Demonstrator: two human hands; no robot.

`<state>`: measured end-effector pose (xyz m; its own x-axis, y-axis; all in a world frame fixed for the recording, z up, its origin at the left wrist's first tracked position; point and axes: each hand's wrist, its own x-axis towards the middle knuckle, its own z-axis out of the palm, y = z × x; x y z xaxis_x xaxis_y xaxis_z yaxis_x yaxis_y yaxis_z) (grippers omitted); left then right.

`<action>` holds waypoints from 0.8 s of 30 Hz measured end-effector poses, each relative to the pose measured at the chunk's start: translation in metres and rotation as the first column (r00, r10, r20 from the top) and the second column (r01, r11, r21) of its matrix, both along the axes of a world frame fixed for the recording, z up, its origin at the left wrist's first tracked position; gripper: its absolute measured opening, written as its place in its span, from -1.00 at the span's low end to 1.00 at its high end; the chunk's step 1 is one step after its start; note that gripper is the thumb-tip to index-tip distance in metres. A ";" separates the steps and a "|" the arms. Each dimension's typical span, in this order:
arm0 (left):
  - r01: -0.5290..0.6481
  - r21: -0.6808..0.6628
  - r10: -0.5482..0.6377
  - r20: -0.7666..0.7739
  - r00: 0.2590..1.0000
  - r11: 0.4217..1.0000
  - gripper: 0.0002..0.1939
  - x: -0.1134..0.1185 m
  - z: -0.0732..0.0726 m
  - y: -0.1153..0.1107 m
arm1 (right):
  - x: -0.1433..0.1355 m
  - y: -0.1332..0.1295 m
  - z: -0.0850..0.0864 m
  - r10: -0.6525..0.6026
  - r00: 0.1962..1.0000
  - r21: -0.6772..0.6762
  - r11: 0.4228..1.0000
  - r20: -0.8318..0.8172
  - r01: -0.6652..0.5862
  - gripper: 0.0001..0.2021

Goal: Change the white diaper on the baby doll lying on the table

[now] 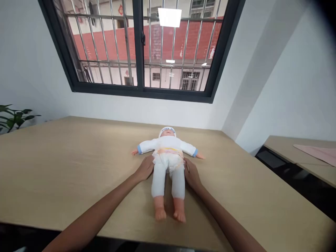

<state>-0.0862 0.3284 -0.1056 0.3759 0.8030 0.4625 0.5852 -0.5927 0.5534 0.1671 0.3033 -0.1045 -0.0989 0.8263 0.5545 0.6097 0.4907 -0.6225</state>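
Note:
A baby doll lies on its back in the middle of the wooden table, head toward the window, arms spread, feet toward me. It wears a white top, white trousers and a cap, with a diaper at its hips. My left hand rests against the doll's hip on the left side. My right hand presses against the opposite hip. The fingers of both hands touch the diaper's edges; how firmly they grip it I cannot make out.
A barred window fills the wall behind the table. A green plant stands at the far left. To the right, past a dark gap, a second table carries a pink cloth.

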 end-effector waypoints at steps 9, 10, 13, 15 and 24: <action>-0.040 0.099 0.069 -0.301 0.951 0.994 -0.65 -0.016 0.018 -0.018 | -0.013 -0.001 -0.005 -0.001 1.000 -0.009 1.000 -0.021 0.001 -0.64; -0.034 0.097 0.062 -0.304 0.951 0.995 -0.66 -0.020 0.018 -0.019 | -0.017 -0.002 -0.006 -0.003 1.000 -0.001 1.000 -0.014 0.003 -0.64; -0.022 0.087 0.047 -0.303 0.952 0.996 -0.68 -0.024 0.016 -0.024 | -0.022 -0.005 -0.007 -0.008 1.000 0.008 1.000 -0.022 0.008 -0.63; -0.035 0.085 0.058 -0.285 0.957 0.996 -0.67 -0.022 0.015 -0.027 | -0.020 -0.004 -0.009 -0.010 1.000 0.013 1.000 -0.014 0.010 -0.63; 0.009 0.030 -0.011 0.089 0.996 1.000 -0.52 -0.017 0.073 -0.046 | -0.005 -0.002 -0.010 -0.060 0.998 0.034 0.998 -0.004 0.060 -0.61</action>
<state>-0.1035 0.2820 -0.0321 0.3399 0.7851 0.5179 0.5283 -0.6149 0.5855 0.1624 0.3013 -0.1142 -0.0480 0.8114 0.5825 0.6367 0.4742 -0.6080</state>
